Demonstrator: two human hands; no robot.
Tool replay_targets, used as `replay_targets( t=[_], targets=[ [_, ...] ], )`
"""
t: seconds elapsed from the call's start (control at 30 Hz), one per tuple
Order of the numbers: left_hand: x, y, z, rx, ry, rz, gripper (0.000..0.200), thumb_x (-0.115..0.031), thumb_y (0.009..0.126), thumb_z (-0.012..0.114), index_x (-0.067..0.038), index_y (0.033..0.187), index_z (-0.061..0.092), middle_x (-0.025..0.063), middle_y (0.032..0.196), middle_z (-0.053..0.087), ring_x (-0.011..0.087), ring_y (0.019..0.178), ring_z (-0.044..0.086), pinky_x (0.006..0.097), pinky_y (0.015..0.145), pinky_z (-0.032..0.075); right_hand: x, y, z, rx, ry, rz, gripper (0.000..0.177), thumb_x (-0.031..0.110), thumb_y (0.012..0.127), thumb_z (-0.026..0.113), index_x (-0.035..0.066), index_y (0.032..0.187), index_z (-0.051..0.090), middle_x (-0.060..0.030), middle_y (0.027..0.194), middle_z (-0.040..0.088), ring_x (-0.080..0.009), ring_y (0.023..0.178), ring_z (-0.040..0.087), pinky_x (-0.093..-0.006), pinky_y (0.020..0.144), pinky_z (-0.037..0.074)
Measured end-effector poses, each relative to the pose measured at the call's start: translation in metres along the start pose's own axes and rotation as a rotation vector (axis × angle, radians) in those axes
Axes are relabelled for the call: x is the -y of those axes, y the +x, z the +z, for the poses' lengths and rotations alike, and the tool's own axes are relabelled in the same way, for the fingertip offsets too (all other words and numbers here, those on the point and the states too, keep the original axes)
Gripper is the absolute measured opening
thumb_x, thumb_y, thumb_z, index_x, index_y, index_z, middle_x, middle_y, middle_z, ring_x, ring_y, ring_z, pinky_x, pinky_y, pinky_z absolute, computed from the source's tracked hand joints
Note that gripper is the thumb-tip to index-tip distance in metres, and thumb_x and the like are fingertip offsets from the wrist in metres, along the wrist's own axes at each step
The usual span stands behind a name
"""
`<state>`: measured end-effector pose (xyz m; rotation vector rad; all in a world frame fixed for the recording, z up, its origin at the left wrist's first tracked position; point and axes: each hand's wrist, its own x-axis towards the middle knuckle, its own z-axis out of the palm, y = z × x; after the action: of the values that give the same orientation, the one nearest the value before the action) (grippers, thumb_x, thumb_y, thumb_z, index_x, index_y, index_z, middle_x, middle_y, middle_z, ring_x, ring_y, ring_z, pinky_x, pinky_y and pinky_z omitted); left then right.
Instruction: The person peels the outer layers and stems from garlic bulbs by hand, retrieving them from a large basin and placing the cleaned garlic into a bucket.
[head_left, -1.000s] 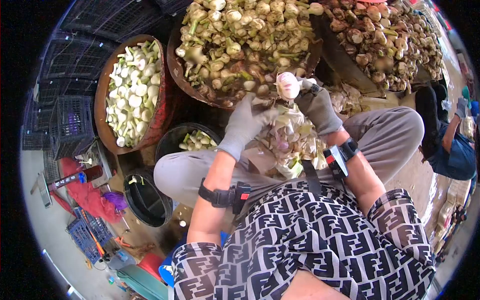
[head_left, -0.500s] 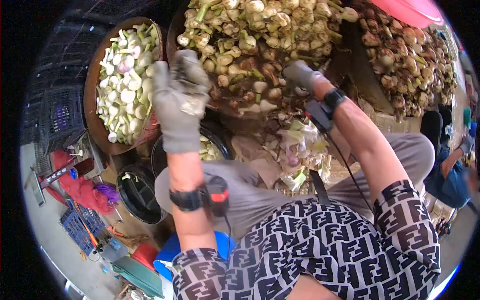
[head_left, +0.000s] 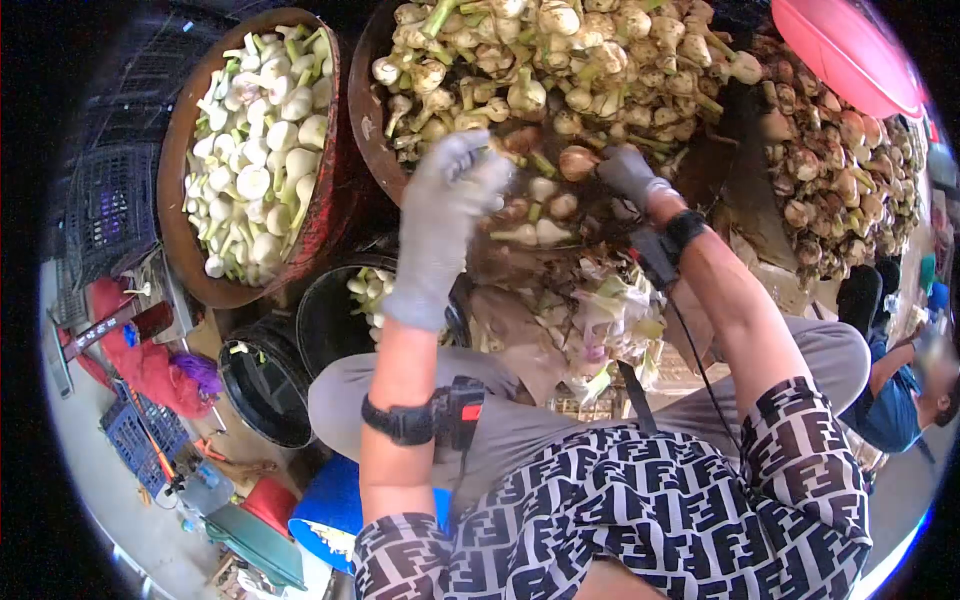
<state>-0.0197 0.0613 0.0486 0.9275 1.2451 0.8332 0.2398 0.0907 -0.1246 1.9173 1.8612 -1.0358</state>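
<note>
My left hand (head_left: 447, 215), in a pale grey glove, is raised at the near left rim of the wide tub (head_left: 372, 115). Its fingers are loosely bent and apart, and no bulb shows in them. Inside the tub, my gloved right hand (head_left: 630, 175) is low over dark, wet-looking contents, its fingers closed; whatever they hold is hidden. A brownish garlic bulb (head_left: 578, 163) lies right at its fingertips. Several paler garlic bulbs (head_left: 545, 232) lie nearer me, and a heap of soiled garlic (head_left: 600, 50) fills the far side.
Left stands a rusty-rimmed tub (head_left: 172, 190) of clean white garlic. Nearer are a black bucket (head_left: 320, 320) holding some garlic and another black bucket (head_left: 262, 425). Peeled skins (head_left: 610, 320) lie before my knees. Unpeeled garlic (head_left: 840, 180) and a pink basin (head_left: 845, 55) are right.
My left hand has moved right, from beside the clean garlic tub to the wide tub's near rim. My right hand stays by the brownish bulb. The whole view has shifted slightly.
</note>
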Motion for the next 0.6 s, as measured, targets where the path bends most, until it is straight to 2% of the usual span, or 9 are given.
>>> replay_targets(
  t=[0.03,0.07,0.13,0.17,0.23,0.33,0.4,0.47,0.6],
  targets=[
    [0.012,0.0,0.005,0.046,0.258,0.129,0.06,-0.022,0.072,0.071,-0.004,0.122,0.043,0.0119,0.112,0.051,0.0205,0.097,0.054,0.03,0.077,0.048,-0.001,-0.009,-0.01,0.054,-0.047,-0.037,0.03,0.024,0.083,0.052,-0.001,0.097,0.061,-0.0209,0.095,0.061,-0.0313,0.082,0.06,-0.0361,0.073,0.046],
    [0.026,0.002,0.011,0.09,0.517,0.26,0.072,-0.02,0.067,0.075,-0.006,0.127,0.038,0.0141,0.121,0.047,0.0249,0.108,0.05,0.0337,0.086,0.046,0.004,-0.027,-0.023,0.035,0.136,-0.071,0.03,0.023,0.083,0.053,-0.001,0.097,0.061,-0.0175,0.092,0.061,-0.0275,0.079,0.059,-0.0341,0.071,0.046],
    [0.045,0.004,0.018,0.168,0.858,0.576,0.089,-0.016,0.06,0.078,-0.009,0.133,0.028,0.0166,0.13,0.038,0.0326,0.122,0.037,0.0355,0.101,0.033,0.021,-0.077,-0.039,-0.004,0.505,-0.145,0.028,0.022,0.083,0.054,-0.002,0.096,0.061,-0.0107,0.085,0.062,-0.0199,0.074,0.058,-0.03,0.067,0.046],
    [0.051,0.002,0.022,0.22,0.786,0.522,0.093,-0.015,0.058,0.079,-0.009,0.134,0.026,0.0161,0.13,0.038,0.033,0.124,0.034,0.0334,0.105,0.027,0.029,-0.096,-0.042,-0.044,0.599,-0.318,0.027,0.023,0.083,0.056,0.0,0.095,0.062,-0.0087,0.082,0.062,-0.017,0.072,0.058,-0.0281,0.064,0.046],
    [0.057,0.0,0.027,0.288,0.761,0.486,0.089,-0.013,0.059,0.078,-0.009,0.133,0.029,0.0148,0.13,0.04,0.0291,0.123,0.037,0.0336,0.104,0.029,0.045,-0.128,-0.042,-0.127,0.779,-0.668,0.024,0.024,0.082,0.059,0.003,0.092,0.064,-0.0047,0.076,0.061,-0.011,0.069,0.056,-0.0243,0.059,0.045],
    [0.049,-0.009,0.035,0.29,0.769,0.384,0.087,-0.021,0.061,0.079,-0.006,0.132,0.032,0.014,0.129,0.043,0.0258,0.119,0.043,0.0334,0.099,0.034,0.062,-0.15,-0.029,0.073,1.625,-0.269,0.026,0.027,0.084,0.059,0.004,0.096,0.062,0.0012,0.077,0.058,-0.0078,0.066,0.052,-0.0214,0.057,0.041],
    [0.045,-0.015,0.04,0.258,0.754,0.343,0.087,-0.027,0.061,0.079,-0.005,0.131,0.033,0.0143,0.128,0.044,0.0262,0.117,0.045,0.0334,0.097,0.036,0.081,-0.165,-0.034,-0.025,1.494,-0.049,0.024,0.024,0.083,0.063,0.003,0.094,0.061,0.0032,0.072,0.055,-0.0044,0.06,0.047,-0.0198,0.052,0.037],
    [0.047,-0.018,0.041,0.263,0.776,0.387,0.088,-0.032,0.061,0.08,-0.004,0.13,0.034,0.0149,0.126,0.046,0.0258,0.115,0.047,0.0332,0.096,0.037,0.083,-0.158,-0.021,-0.138,1.482,-0.055,0.024,0.024,0.082,0.063,0.003,0.093,0.061,0.0026,0.066,0.054,-0.005,0.053,0.045,-0.0205,0.047,0.036],
    [0.049,-0.017,0.041,0.273,0.749,0.361,0.088,-0.033,0.06,0.08,-0.003,0.13,0.035,0.0154,0.12,0.05,0.023,0.11,0.05,0.0314,0.093,0.039,0.077,-0.168,-0.027,-0.104,1.454,-0.064,0.02,0.019,0.081,0.062,0.002,0.091,0.06,0.0008,0.064,0.055,-0.0065,0.049,0.046,-0.0208,0.043,0.035]
  ],
)
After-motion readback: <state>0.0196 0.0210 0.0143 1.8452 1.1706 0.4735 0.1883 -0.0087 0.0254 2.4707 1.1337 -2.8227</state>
